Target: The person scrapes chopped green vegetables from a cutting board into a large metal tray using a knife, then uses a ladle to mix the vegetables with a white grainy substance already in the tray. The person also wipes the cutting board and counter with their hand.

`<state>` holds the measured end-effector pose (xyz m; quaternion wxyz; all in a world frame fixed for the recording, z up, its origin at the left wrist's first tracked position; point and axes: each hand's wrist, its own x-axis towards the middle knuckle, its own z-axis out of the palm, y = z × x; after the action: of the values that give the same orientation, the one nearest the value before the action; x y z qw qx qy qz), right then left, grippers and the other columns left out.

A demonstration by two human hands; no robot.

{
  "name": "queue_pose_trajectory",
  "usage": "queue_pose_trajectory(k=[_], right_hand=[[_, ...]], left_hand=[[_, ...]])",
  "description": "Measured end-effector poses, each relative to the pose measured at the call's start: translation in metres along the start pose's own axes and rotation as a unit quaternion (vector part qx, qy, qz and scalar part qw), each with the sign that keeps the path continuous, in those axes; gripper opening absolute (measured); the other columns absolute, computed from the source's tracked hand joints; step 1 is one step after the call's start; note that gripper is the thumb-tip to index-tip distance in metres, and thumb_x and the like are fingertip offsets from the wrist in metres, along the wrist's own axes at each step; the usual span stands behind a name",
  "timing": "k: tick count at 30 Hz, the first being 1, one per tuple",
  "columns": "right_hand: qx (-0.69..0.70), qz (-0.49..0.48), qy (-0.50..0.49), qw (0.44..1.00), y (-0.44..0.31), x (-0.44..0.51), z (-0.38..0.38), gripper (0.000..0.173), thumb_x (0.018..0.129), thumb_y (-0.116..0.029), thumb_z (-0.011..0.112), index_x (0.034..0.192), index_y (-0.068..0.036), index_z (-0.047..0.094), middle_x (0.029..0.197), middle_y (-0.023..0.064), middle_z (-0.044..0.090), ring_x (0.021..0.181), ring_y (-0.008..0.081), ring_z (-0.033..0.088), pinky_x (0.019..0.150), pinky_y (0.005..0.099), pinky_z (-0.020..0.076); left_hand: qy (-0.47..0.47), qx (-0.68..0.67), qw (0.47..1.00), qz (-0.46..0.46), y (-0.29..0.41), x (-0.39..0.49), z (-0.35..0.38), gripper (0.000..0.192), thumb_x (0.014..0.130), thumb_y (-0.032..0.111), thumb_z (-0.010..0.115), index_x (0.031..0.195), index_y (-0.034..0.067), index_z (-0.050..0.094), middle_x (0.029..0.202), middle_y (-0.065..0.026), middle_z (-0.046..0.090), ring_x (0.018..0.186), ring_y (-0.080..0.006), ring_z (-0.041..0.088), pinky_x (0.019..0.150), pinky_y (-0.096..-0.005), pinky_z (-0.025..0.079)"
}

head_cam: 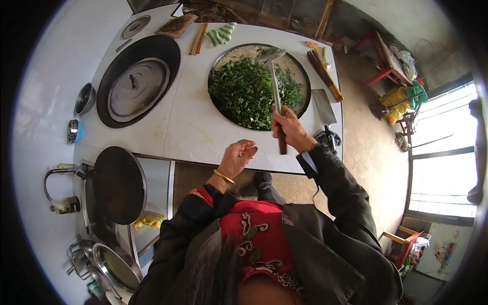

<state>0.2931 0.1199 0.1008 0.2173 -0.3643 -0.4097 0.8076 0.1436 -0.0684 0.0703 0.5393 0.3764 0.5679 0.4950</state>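
Observation:
My right hand (290,127) grips the dark lower handle of a long metal ladle (277,87). Its head rests over the far part of a large round wok (308,97) set into the white tiled stovetop. Chopped leafy greens (244,91) heap over most of the wok. Pale, thick, porridge-like food (238,51) shows along the far and right sides. My left hand (237,155), with a gold bangle at the wrist, hovers above the stove's near edge, fingers loosely curled. Nothing plainly shows in it. A wide metal spatula (325,106) lies right of the wok.
A second wok (167,57) with a metal lid (139,89) inside sits left. Dark sticks (324,76) lie near the right edge; chopsticks (198,38) and a striped cloth (222,34) lie behind. A round black lid (120,185) stands by the faucet (57,171).

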Motion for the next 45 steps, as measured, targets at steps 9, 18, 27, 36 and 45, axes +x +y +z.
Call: queue_pose_trajectory(k=[9, 18, 27, 36, 45], right_hand=[[0.315, 0.094, -0.065, 0.942, 0.022, 0.080, 0.054, 0.014, 0.102, -0.021, 0.057, 0.105, -0.011, 0.048, 0.078, 0.0032, 0.053, 0.065, 0.0132, 0.051, 0.057, 0.0299, 0.0474], [-0.566, -0.123, -0.011, 0.815, 0.008, 0.082, 0.031, 0.045, 0.088, -0.022, 0.071, 0.128, -0.014, 0.051, 0.109, 0.0113, 0.060, 0.100, 0.0273, 0.059, 0.085, 0.0422, 0.0497], [-0.728, -0.398, -0.172, 0.531, 0.010, 0.118, 0.055, 0.022, 0.070, -0.027, 0.077, 0.082, -0.014, 0.064, 0.092, 0.0040, 0.063, 0.101, 0.0255, 0.057, 0.098, 0.0426, 0.0398], [-0.718, -0.424, -0.165, 0.526, 0.030, 0.108, 0.076, 0.027, 0.078, -0.035, 0.073, 0.064, -0.014, 0.064, 0.067, 0.0031, 0.060, 0.079, 0.0264, 0.060, 0.081, 0.0413, 0.0436], [-0.610, -0.480, -0.226, 0.589, -0.084, 0.104, 0.107, 0.014, 0.075, -0.015, 0.077, 0.081, -0.007, 0.067, 0.073, 0.0126, 0.062, 0.073, 0.0298, 0.066, 0.065, 0.0405, 0.0512]], left_hand=[[0.070, -0.205, 0.973, -0.076, 0.046, 0.016, 0.004, 0.051, 0.095, 0.047, 0.063, 0.119, 0.003, 0.056, 0.095, -0.0100, 0.068, 0.074, -0.0168, 0.069, 0.059, -0.0270, 0.056], [0.184, -0.125, 0.960, -0.170, 0.053, 0.031, -0.016, 0.020, 0.096, 0.026, 0.064, 0.095, 0.006, 0.061, 0.066, 0.0001, 0.053, 0.043, -0.0041, 0.037, 0.036, -0.0217, 0.024], [0.131, -0.062, 0.970, -0.196, 0.079, -0.030, -0.032, 0.022, 0.098, 0.025, 0.060, 0.104, 0.004, 0.065, 0.064, 0.0016, 0.051, 0.045, -0.0023, 0.034, 0.040, -0.0192, 0.022], [0.098, -0.080, 0.978, -0.167, 0.109, -0.065, -0.051, 0.029, 0.097, 0.025, 0.060, 0.113, 0.001, 0.062, 0.065, -0.0011, 0.055, 0.049, -0.0034, 0.038, 0.044, -0.0182, 0.026], [0.127, 0.139, 0.977, 0.097, 0.216, -0.034, -0.062, 0.045, 0.101, 0.037, 0.050, 0.128, 0.005, 0.064, 0.091, -0.0046, 0.068, 0.065, -0.0025, 0.050, 0.052, -0.0165, 0.032]])
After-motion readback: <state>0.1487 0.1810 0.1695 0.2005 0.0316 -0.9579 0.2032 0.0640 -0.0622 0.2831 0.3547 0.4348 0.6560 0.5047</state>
